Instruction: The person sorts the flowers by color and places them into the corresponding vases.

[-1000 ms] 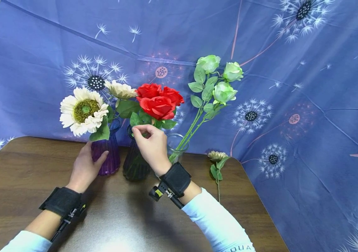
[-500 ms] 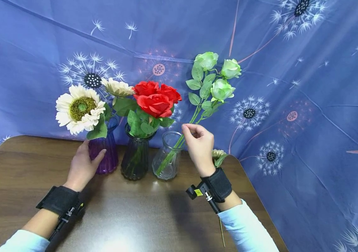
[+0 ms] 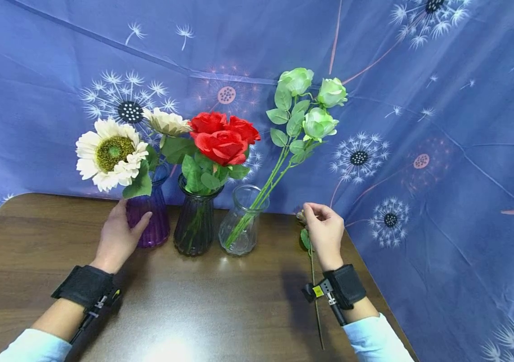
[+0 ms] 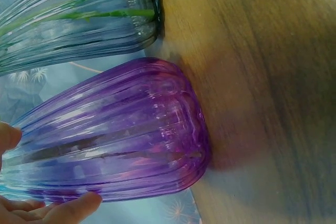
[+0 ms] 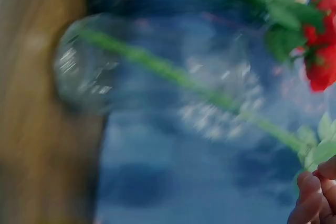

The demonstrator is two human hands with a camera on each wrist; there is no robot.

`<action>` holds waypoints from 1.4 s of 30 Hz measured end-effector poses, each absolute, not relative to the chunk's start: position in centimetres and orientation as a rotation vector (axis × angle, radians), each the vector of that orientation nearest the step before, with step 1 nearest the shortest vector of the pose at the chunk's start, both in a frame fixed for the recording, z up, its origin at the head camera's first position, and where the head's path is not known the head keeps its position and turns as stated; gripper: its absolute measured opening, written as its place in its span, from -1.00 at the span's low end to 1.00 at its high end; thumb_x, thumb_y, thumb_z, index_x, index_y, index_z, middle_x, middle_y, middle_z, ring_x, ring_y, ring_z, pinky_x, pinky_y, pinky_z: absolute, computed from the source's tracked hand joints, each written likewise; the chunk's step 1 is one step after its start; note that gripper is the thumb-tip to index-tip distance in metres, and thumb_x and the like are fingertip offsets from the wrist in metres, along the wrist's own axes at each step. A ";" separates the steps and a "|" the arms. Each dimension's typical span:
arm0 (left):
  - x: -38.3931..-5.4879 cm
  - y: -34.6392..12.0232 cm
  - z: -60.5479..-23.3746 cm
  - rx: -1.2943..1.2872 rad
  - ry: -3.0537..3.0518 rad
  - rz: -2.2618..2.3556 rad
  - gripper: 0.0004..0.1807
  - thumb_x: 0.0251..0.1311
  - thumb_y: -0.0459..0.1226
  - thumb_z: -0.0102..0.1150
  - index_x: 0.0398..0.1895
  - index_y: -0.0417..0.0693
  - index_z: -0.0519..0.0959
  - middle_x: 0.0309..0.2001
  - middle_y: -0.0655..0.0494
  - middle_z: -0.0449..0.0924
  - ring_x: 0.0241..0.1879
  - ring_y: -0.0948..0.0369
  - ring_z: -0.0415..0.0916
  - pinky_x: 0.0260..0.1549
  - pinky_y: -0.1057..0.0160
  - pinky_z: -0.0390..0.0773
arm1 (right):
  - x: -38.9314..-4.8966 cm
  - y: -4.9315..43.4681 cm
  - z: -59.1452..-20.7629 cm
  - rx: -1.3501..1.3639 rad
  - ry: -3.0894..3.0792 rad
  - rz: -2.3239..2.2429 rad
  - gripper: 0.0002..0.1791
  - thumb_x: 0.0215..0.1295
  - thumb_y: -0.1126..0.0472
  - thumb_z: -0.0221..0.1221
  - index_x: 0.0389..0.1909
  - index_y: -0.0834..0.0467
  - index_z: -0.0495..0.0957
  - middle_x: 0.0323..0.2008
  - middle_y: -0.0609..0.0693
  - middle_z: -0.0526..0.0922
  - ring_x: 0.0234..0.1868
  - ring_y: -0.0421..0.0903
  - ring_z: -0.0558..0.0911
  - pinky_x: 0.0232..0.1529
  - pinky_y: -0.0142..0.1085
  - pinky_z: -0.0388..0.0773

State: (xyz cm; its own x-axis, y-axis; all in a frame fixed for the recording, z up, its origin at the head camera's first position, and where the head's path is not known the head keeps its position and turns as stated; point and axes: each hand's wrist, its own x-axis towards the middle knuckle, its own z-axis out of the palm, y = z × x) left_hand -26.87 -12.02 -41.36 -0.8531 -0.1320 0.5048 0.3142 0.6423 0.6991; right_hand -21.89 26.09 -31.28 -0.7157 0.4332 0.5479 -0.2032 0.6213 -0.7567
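My left hand (image 3: 116,236) holds the purple ribbed glass vase (image 3: 159,226), fingers on its far left side and thumb at its front. In the left wrist view the fingertips (image 4: 86,203) lie along the lower side of this vase. Cream sunflowers (image 3: 112,151) stand in it. My right hand (image 3: 324,234), fingers loosely bent and thumb near the index fingertip, is over a single flower (image 3: 305,240) lying on the table. The hand partly covers that flower's bloom; its long stem runs toward the front edge. Nothing shows between the right fingers.
A dark ribbed vase (image 3: 194,226) with red roses (image 3: 222,143) stands beside the purple one. Right of it, a clear glass vase (image 3: 238,236) holds pale green roses (image 3: 320,123) leaning right. Behind the wooden table (image 3: 184,311) hangs a blue dandelion-print cloth (image 3: 419,201).
My right hand has moved right from beside the red roses, past the green stems, to the flower lying on the table. The left hand has stayed at the purple vase.
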 end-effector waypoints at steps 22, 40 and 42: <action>-26.7 -12.6 -41.7 -0.108 -2.395 -1.119 -0.27 0.26 -0.09 0.08 0.23 -0.57 0.16 0.05 -0.61 0.32 0.02 -0.44 0.32 -0.01 -0.33 0.30 | -23.0 34.8 -40.9 -0.606 -2.387 0.878 -0.72 0.23 0.17 0.13 -0.28 0.32 0.67 -0.35 0.26 0.68 -0.32 0.15 0.60 -0.28 -0.13 0.45; -26.9 -12.1 -41.6 -0.116 -2.380 -1.118 -0.28 0.25 -0.11 0.10 0.22 -0.56 0.18 0.04 -0.59 0.34 0.03 -0.43 0.32 0.00 -0.31 0.30 | -23.2 36.3 -44.0 -0.659 -2.727 0.853 -0.70 0.19 0.19 0.12 -0.25 0.35 0.64 -0.35 0.24 0.68 -0.32 0.11 0.63 -0.39 -0.23 0.48; -26.9 -12.0 -41.6 -0.115 -2.381 -1.118 -0.28 0.25 -0.11 0.10 0.23 -0.56 0.17 0.04 -0.59 0.33 0.03 -0.43 0.32 0.01 -0.31 0.30 | -23.2 36.3 -44.1 -0.645 -2.737 0.816 -0.71 0.18 0.20 0.12 -0.27 0.35 0.65 -0.30 0.26 0.68 -0.25 0.16 0.61 -0.30 -0.16 0.49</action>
State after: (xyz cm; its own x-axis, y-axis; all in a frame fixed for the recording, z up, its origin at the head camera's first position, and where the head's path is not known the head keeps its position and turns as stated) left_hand -26.94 -12.01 -41.60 -0.8699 -0.1328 0.4750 0.2805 0.6590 0.6979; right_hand -23.21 36.26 -44.05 -0.8813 0.4663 0.0766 0.3481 0.7503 -0.5620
